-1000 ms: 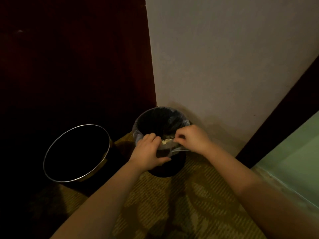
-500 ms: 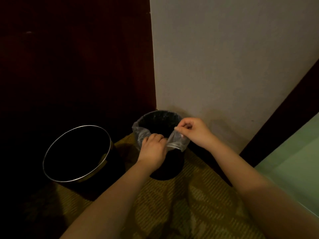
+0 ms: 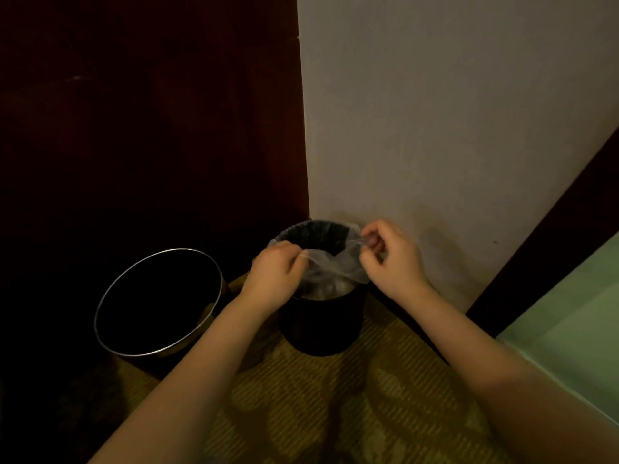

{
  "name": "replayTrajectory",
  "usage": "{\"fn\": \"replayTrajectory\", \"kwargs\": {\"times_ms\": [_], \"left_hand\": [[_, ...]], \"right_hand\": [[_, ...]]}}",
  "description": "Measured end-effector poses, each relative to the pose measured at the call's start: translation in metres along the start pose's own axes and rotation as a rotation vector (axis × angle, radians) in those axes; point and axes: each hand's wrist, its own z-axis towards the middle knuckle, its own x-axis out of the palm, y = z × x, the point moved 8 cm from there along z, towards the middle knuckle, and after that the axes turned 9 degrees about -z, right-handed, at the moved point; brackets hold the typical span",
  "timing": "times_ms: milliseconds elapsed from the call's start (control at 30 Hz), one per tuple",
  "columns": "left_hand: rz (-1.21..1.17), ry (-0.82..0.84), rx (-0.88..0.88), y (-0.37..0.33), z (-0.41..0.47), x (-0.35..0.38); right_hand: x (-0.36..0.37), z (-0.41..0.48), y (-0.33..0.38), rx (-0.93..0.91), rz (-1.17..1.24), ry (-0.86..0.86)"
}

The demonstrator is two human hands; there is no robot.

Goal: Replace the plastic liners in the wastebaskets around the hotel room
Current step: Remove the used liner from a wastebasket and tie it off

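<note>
While the liner (image 3: 338, 269) sits in the small bin (image 3: 321, 326), its near edge is lifted off the rim and drawn taut between the two hands. The plastic is thin and clear. Its far part is folded over the far rim of the bin, and its near part spans the mouth like a sheet. Beneath that sheet something pale shows inside the bin; what it is cannot be told.

The left hand (image 3: 274, 276) is at the left side of the rim, fingers curled, gripping the liner's edge. The right hand (image 3: 392, 259) is at the right side of the rim, a little farther back, and pinches the edge between thumb and fingertips, with the other fingers bent. Both forearms are bare and reach in from the bottom of the view.

The small bin is dark and round and stands upright on the carpet (image 3: 301, 406), close to the corner where a pale wall (image 3: 435, 128) meets a dark wood panel (image 3: 150, 128). Just left of it stands a large bin (image 3: 219, 286), black with a bright metal rim; its inside is too dark to read. The carpet is olive with a ribbed pattern. To the right, a dark trim (image 3: 552, 249) runs slantwise along the wall, with a greenish surface (image 3: 569, 326) beyond it.
</note>
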Motion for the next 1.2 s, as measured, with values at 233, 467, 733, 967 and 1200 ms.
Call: {"fn": "replayTrajectory", "kwargs": {"times_ms": [233,467,733,967,1200], "left_hand": [[-0.375,0.185,-0.057,-0.021,-0.002,-0.005],[-0.170,0.048,-0.054,-0.003,0.029,-0.016],[-0.003,0.364,-0.358,0.031,0.048,0.018],[-0.069,0.052,-0.361,0.054,0.060,-0.009],[0.272,0.025,-0.500,0.105,0.067,0.009]], "right_hand": [[0.064,-0.021,0.011,-0.197,-0.167,0.439],[0.031,0.004,-0.018,-0.020,-0.077,0.316],[0.046,-0.009,-0.061,0.086,-0.373,0.743],[0.050,-0.001,-0.069,0.326,-0.157,0.669],[0.059,0.017,-0.116,0.662,-0.155,0.214]]}}
